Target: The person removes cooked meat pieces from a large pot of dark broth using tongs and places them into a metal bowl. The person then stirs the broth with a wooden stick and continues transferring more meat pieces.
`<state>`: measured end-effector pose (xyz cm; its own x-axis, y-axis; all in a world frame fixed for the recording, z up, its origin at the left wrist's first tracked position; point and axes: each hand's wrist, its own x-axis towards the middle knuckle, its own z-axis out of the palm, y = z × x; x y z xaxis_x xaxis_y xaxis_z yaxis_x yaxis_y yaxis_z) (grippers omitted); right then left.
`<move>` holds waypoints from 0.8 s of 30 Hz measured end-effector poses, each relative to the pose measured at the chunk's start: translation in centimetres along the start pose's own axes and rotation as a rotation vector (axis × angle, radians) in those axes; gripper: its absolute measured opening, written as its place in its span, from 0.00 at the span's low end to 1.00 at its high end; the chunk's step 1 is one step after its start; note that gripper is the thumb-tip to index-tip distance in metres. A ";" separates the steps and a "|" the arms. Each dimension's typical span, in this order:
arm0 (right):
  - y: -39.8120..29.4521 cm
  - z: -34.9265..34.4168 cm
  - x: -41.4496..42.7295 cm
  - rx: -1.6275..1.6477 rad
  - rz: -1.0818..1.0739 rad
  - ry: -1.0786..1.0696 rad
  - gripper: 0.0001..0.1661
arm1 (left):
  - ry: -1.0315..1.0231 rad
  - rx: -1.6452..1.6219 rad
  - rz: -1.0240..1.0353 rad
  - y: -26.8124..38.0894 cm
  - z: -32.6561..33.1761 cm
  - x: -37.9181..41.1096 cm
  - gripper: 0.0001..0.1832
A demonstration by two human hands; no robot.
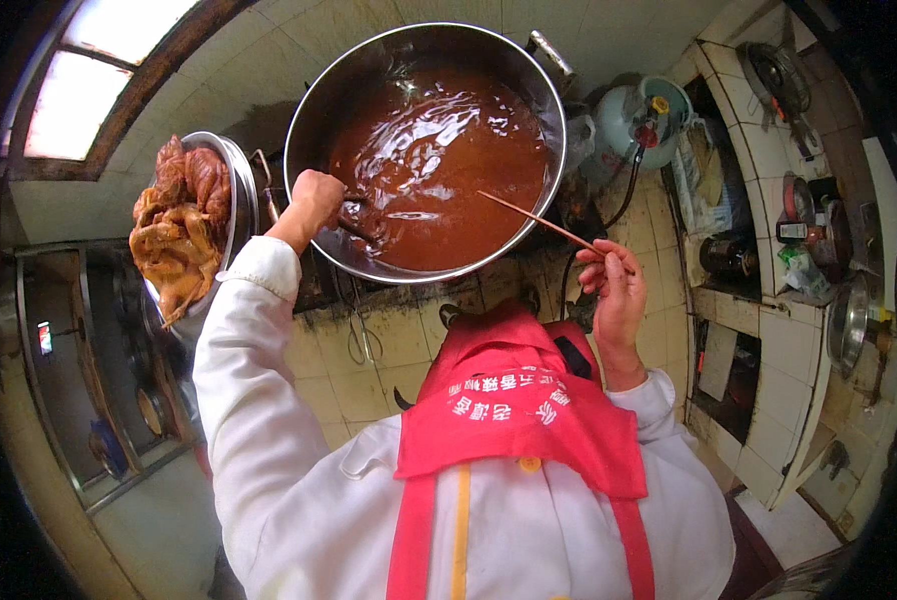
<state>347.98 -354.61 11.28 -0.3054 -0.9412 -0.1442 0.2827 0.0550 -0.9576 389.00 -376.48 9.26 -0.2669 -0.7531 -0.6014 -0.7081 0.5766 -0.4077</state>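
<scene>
A large metal stockpot point(557, 176) stands before me, holding a reddish-brown liquid point(448, 217) with bright reflections on its surface. At its left side my left hand point(318, 201) is closed around a dark-handled tool point(358, 229) that slants down to the liquid; its far end is hidden. My right hand point(615, 292), right of the pot, holds a long thin wooden stick point(546, 223), perhaps a chopstick, between thumb and fingers. The stick crosses the pot's near right rim, with its tip over or at the liquid.
Left of the pot, browned whole poultry point(178, 232) is heaped in a metal basin point(243, 187). A gas cylinder point(619, 124) with a dark hose point(628, 191) stands at the right. Scissors point(364, 341) hang below the stove. Tiled shelves point(782, 360) hold kitchenware farther right.
</scene>
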 end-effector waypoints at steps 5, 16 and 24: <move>0.4 -0.9 -0.4 0.025 0.013 0.085 0.15 | 0.130 -0.140 0.055 1.2 0.3 -0.3 0.12; -0.2 -1.6 -1.5 0.013 0.004 0.089 0.15 | 0.270 -0.552 0.079 11.3 -1.8 5.7 0.20; -0.2 -1.3 -2.4 -0.016 0.024 0.043 0.15 | 0.294 -0.488 0.030 9.5 -5.9 2.2 0.22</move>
<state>347.46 -351.90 11.54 -0.3373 -0.9245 -0.1778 0.2764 0.0832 -0.9574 377.89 -374.52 8.14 -0.4127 -0.8354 -0.3630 -0.8987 0.4383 0.0131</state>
